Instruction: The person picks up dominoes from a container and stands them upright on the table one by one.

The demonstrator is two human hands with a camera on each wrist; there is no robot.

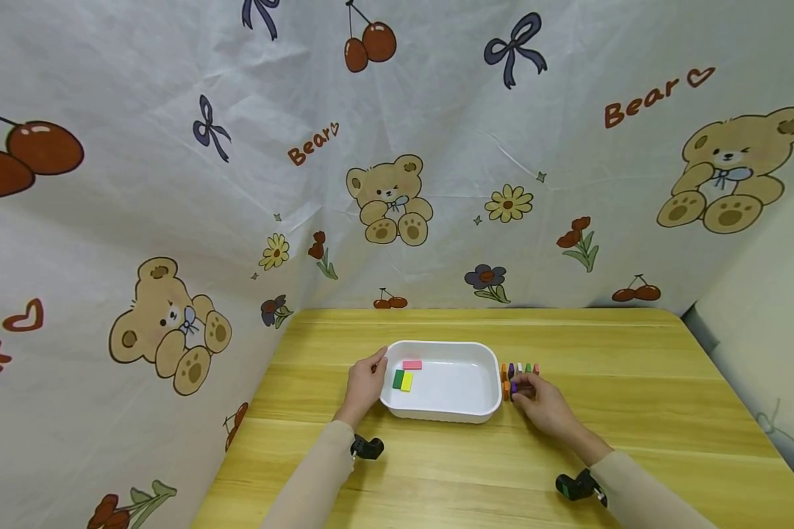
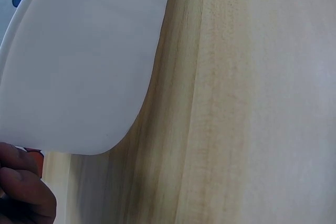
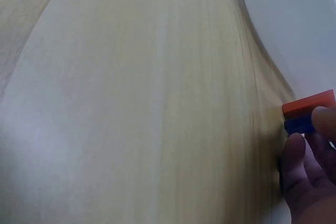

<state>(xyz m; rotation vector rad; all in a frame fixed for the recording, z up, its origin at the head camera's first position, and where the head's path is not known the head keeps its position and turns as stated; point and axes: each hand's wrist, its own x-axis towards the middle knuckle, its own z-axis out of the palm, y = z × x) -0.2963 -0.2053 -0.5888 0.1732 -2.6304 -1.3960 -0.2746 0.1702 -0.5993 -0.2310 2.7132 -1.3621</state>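
A white plastic tray [image 1: 446, 378] sits on the table, with a pink block [image 1: 412, 364], a green block [image 1: 398, 379] and a yellow block [image 1: 406, 382] lying flat at its left end. My left hand [image 1: 365, 383] grips the tray's left end; in the left wrist view its curled fingers [image 2: 23, 184] show by the tray wall. Just right of the tray, my right hand [image 1: 546, 406] pinches a purple block [image 3: 299, 125] between thumb and finger. An orange block [image 3: 308, 103] stands right beside it, against the tray side. The hand partly hides the blocks behind it.
A back row of small upright blocks, including orange, purple, white [image 1: 519, 367], green and pink [image 1: 537, 369], stands beyond my right hand. The wooden table [image 1: 437, 470] meets a bear-print cloth [image 1: 450, 257] at its back and left edges.
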